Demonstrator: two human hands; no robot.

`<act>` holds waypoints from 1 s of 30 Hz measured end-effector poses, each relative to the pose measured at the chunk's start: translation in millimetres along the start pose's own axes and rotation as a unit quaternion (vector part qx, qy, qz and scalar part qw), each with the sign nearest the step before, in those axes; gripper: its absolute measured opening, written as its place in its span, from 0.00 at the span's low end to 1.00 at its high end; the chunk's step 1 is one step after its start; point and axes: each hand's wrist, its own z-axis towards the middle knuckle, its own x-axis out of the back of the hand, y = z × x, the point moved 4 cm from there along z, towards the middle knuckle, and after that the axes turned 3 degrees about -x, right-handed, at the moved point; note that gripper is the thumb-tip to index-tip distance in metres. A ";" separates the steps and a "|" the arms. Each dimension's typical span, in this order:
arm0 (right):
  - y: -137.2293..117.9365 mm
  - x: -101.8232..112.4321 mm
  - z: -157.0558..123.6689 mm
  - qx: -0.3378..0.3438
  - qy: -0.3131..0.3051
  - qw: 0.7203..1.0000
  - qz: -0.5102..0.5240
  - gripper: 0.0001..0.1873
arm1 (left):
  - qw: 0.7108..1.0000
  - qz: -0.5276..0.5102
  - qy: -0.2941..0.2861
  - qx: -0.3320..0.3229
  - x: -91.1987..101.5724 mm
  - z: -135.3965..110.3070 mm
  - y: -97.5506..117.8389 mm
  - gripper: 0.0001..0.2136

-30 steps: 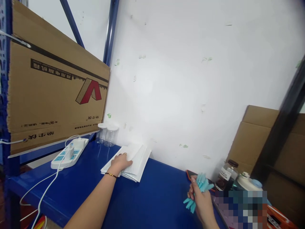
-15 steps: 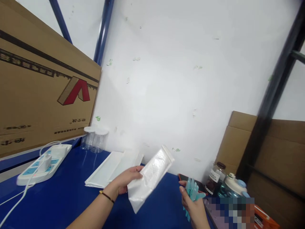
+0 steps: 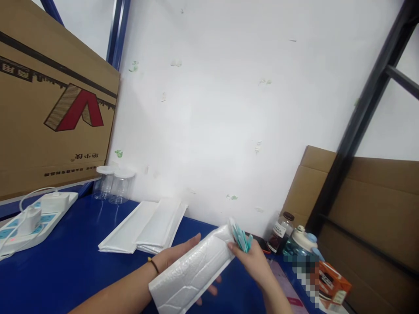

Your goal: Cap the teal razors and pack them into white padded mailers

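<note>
Now, by labels:
Pouch: white padded pouch (image 3: 191,272) held above the desk's (image 3: 81,266) near edge, off the blue surface.
Long axis: slanted, low closed end toward near-left, mouth raised toward far-right.
Left hand (image 3: 178,261): under the pouch, palm up, fingers wrapped about its middle.
Right hand (image 3: 252,264): clenched on a bundle of teal clips (image 3: 241,239), right at the pouch's mouth.
Relation: clips touching or just entering the upper opening; hard to tell which.
Nearer hand: right, at the mouth; left farther down the length.
Spare pouches (image 3: 144,226): flat, toward the desk's far edge by the wall.
</note>
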 end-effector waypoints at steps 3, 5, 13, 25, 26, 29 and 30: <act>-26.0 3.9 12.7 -0.022 -0.077 0.997 0.016 0.13 | 0.998 -0.015 -0.053 0.035 -5.9 14.1 -2.6 0.30; -35.6 5.7 16.7 -0.075 -0.156 0.982 0.080 0.15 | 1.000 -0.016 -0.019 -0.001 2.1 19.9 -0.2 0.22; -83.7 25.7 42.4 0.038 0.076 0.887 0.453 0.12 | 0.990 -0.022 0.071 -0.119 18.6 8.6 9.4 0.26; -80.1 -22.0 56.7 -0.006 0.000 0.930 0.367 0.18 | 0.993 -0.046 -0.095 -0.055 -3.6 6.1 0.4 0.34; -77.9 -22.4 57.6 -0.011 -0.009 0.926 0.378 0.17 | 0.992 -0.047 -0.103 -0.050 -5.8 4.5 0.3 0.35; -70.5 -27.1 55.5 -0.050 -0.028 0.903 0.427 0.16 | 0.990 -0.063 -0.122 -0.044 -11.1 1.5 0.0 0.36; -68.5 -30.5 53.0 -0.066 -0.034 0.895 0.440 0.16 | 0.989 -0.066 -0.126 -0.045 -12.0 1.4 -0.3 0.36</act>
